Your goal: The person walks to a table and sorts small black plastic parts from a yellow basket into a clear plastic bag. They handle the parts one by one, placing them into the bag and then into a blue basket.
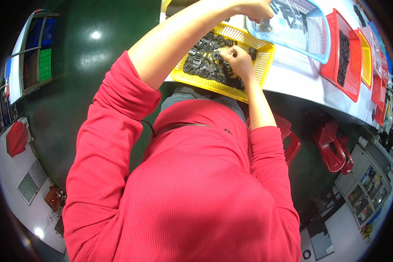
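Has both hands in view, well apart from each other, bare below pushed-up red ribbed sleeves [118,87]. Dips right hand [242,63] into a shallow yellow perforated plastic basket [205,87], over a loose heap of black plastic buckles [203,61]; bends thumb and index close together at the right part of the heap. Cannot tell whether gripping a buckle or just touching. Stretches left hand [255,8] across and beyond the yellow basket, up to the near-left end of a light-blue plastic basket [323,46], with fingers curled downward at the rim. Cannot tell whether clamped on anything, too cut off by the top edge and partly blurred. Has buckles spread over most of the yellow basket's floor, piled unevenly, at the near edge of a white worktop [292,81], right before the lap. Shows black parts [295,18] inside the light-blue basket, with shiny clear plastic around; too small to sort by shape. Farther right along the worktop, has a long red perforated plastic basket [354,72] with a dark heap of small black pieces [343,59] inside, then a narrow yellow plastic basket [368,72] just beside. Below the worktop to the right, shows glossy red plastic chairs [329,150] on a dark green floor [74,87]; farther back, a pale glass-fronted cabinet [364,192].
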Action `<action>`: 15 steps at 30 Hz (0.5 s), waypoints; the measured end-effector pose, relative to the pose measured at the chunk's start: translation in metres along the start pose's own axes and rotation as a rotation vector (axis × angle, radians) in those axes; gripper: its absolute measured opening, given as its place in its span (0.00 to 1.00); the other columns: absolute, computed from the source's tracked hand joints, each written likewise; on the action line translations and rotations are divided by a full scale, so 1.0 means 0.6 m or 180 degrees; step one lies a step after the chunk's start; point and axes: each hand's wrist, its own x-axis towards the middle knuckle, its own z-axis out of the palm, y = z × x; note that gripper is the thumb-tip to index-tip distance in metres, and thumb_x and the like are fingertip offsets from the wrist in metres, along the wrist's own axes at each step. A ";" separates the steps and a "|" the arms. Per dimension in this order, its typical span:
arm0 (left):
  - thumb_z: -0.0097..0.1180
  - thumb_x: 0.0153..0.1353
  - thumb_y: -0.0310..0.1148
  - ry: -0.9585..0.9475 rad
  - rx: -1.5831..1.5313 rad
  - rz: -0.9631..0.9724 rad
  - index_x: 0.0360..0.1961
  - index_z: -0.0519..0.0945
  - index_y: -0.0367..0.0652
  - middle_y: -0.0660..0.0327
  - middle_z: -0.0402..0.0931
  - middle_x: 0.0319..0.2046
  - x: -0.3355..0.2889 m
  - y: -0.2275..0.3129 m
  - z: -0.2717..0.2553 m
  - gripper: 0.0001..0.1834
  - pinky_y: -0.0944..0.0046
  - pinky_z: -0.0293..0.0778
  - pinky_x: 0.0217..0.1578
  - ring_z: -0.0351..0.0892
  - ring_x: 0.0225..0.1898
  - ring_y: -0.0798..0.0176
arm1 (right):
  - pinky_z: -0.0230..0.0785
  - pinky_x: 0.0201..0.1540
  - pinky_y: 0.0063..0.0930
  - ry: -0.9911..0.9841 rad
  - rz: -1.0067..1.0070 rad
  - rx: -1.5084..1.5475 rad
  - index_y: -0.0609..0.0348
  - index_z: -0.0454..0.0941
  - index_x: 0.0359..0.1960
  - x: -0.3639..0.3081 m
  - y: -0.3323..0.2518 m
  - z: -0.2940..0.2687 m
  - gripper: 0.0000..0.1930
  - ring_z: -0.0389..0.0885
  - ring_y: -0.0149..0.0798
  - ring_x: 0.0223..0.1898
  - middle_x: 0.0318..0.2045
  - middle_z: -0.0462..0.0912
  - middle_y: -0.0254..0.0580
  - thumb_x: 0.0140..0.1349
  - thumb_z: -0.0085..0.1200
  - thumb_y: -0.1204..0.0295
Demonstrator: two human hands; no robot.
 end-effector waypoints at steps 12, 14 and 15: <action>0.57 0.40 0.31 0.0404 0.0032 0.0347 0.37 0.74 0.38 0.45 0.72 0.32 -0.007 -0.029 0.011 0.19 0.50 0.69 0.40 0.72 0.39 0.44 | 0.66 0.20 0.25 -0.0746 0.0940 0.0846 0.59 0.77 0.29 -0.036 -0.149 -0.151 0.11 0.73 0.28 0.18 0.17 0.76 0.37 0.51 0.60 0.64; 0.54 0.43 0.31 0.0505 0.0063 0.0151 0.33 0.77 0.37 0.45 0.74 0.32 -0.012 -0.012 0.009 0.14 0.52 0.69 0.38 0.74 0.38 0.48 | 0.59 0.15 0.18 -0.0438 -0.0101 0.2924 0.60 0.76 0.30 -0.048 -0.168 -0.236 0.08 0.69 0.26 0.16 0.15 0.72 0.34 0.54 0.57 0.69; 0.54 0.43 0.30 0.0079 -0.0003 -0.0076 0.32 0.77 0.37 0.45 0.75 0.32 -0.008 -0.008 0.007 0.12 0.52 0.69 0.38 0.74 0.38 0.49 | 0.57 0.15 0.18 -0.0415 -0.0492 0.3459 0.62 0.72 0.30 -0.044 -0.187 -0.275 0.08 0.67 0.27 0.15 0.15 0.69 0.34 0.56 0.54 0.70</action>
